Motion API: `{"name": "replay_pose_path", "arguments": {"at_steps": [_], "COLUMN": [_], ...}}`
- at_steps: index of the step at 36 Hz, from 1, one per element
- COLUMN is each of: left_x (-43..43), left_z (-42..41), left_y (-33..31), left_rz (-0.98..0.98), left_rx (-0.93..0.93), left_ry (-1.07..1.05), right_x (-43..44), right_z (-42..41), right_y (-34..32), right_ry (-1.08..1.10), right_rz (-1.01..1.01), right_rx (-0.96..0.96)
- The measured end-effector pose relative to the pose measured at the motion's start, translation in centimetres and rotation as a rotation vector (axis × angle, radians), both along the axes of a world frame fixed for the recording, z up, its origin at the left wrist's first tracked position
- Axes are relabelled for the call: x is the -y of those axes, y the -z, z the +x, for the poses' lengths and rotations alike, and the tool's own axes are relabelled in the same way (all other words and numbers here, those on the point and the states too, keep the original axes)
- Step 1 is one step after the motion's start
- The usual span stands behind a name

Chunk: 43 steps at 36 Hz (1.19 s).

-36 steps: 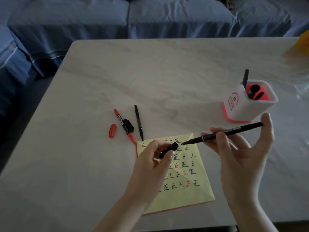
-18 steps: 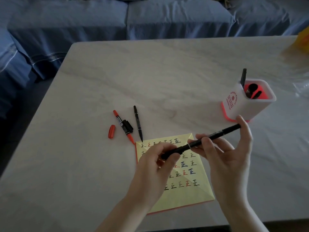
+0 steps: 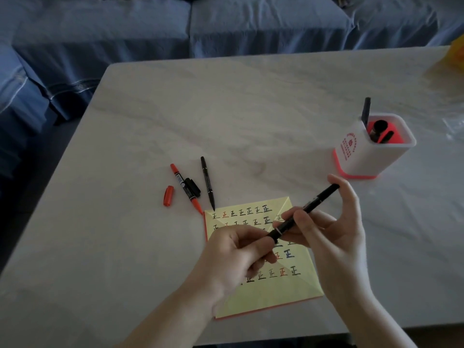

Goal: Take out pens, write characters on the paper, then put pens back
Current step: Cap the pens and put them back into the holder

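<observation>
A yellow paper (image 3: 271, 290) with rows of written characters lies near the table's front edge. Above it I hold a black pen (image 3: 311, 207) slanted up to the right. My right hand (image 3: 334, 237) grips its barrel. My left hand (image 3: 236, 252) pinches the pen's lower end, where the black cap sits on the tip. Left of the paper lie an uncapped orange pen (image 3: 184, 187), an uncapped black pen (image 3: 207, 182), an orange cap (image 3: 168, 195) and a black cap (image 3: 192, 187). A white pen holder (image 3: 371, 151) with an orange inside stands at the right and holds several pens.
The pale marble table (image 3: 251, 116) reaches to a blue sofa (image 3: 226, 23) at the back. A yellow object (image 3: 458, 54) shows at the far right edge, and a clear plastic bit (image 3: 454, 126) lies right of the holder.
One second ago the cap in my left hand was apart from the pen tip. The two hands have come together and lower, and the cap is now on the tip.
</observation>
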State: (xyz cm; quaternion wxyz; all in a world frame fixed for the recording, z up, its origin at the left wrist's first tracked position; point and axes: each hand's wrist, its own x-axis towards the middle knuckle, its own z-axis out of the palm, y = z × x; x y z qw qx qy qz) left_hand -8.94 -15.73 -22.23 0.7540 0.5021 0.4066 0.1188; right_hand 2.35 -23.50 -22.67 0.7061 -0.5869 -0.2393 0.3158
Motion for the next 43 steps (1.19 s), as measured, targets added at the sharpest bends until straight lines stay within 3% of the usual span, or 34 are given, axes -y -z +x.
{"name": "replay_pose_path", "arguments": {"at_steps": [6, 10, 12, 14, 18, 20, 24, 26, 28, 32, 37, 43], "left_x": [1.0, 0.7, 0.6, 0.7, 0.3, 0.2, -0.4, -1.1, -2.0, -3.3, -3.9, -4.1], "left_z": [0.3, 1.0, 1.5, 2.2, 4.0, 4.8, 5.3, 5.2, 5.1, 4.4, 3.6, 3.0], "left_y": [1.1, 2.4, 2.6, 2.2, 2.1, 2.1, 3.4, 4.6, 5.9, 7.8, 9.9, 10.9], "left_rz": [0.917, 1.303, 1.267, 1.083, 0.661, 0.620, 0.924, 1.215, 1.375, 1.400, 1.476, 1.428], "left_rx": [-0.102, -0.131, -0.114, -0.126, -0.105, -0.122, -0.241, -0.280, -0.336, -0.408, -0.411, -0.320], "left_ry": [0.026, 0.046, 0.004, -0.034, 0.106, 0.211, 0.356, 0.374, 0.392, 0.355, 0.373, 0.333], "right_x": [-0.1, -0.2, -0.2, -0.1, 0.4, 0.8, 1.6, 2.2, 2.5, 1.2, -1.0, -1.6], "right_z": [0.2, 0.2, 0.4, 0.8, 2.6, 3.7, 7.3, 9.5, 11.7, 15.1, 16.9, 17.3], "right_y": [0.9, 1.2, 1.4, 1.5, 1.5, 1.2, 0.3, -0.7, -1.8, -3.2, -2.2, -2.2], "right_ry": [0.081, 0.164, 0.190, 0.199, 0.196, 0.175, 0.211, 0.322, 0.476, 0.681, 0.710, 0.707], "right_rz": [-0.024, -0.019, -0.017, -0.024, -0.075, -0.095, -0.089, -0.018, 0.099, 0.309, 0.099, -0.022], "right_rx": [-0.137, -0.222, -0.245, -0.241, -0.119, -0.003, 0.349, 0.572, 0.711, 0.874, 0.959, 1.070]}}
